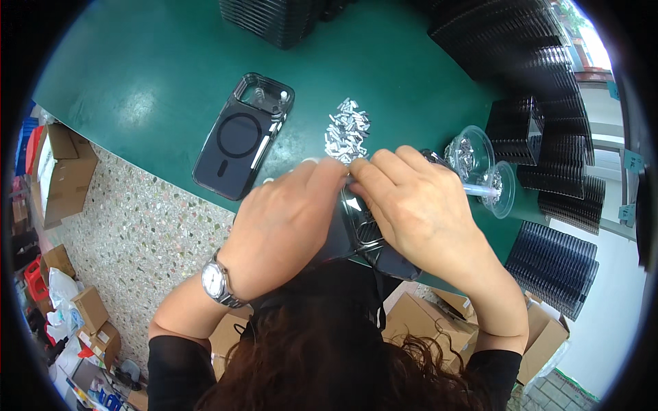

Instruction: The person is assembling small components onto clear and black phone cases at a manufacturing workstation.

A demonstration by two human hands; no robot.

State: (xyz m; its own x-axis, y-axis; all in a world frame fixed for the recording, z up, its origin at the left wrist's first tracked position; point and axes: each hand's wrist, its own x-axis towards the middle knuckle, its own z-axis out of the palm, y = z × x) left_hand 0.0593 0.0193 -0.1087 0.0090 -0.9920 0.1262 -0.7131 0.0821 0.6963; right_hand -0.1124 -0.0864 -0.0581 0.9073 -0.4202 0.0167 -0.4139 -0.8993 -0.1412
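Over the near edge of the green table, a dark phone case is held between both hands, mostly hidden beneath them, with the left hand and right hand both closed on its upper end, fingertips meeting there. A heap of small silver parts is seen just beyond the fingertips, a second dark phone case lies flat further left, and two clear plastic cups are placed right of the right hand.
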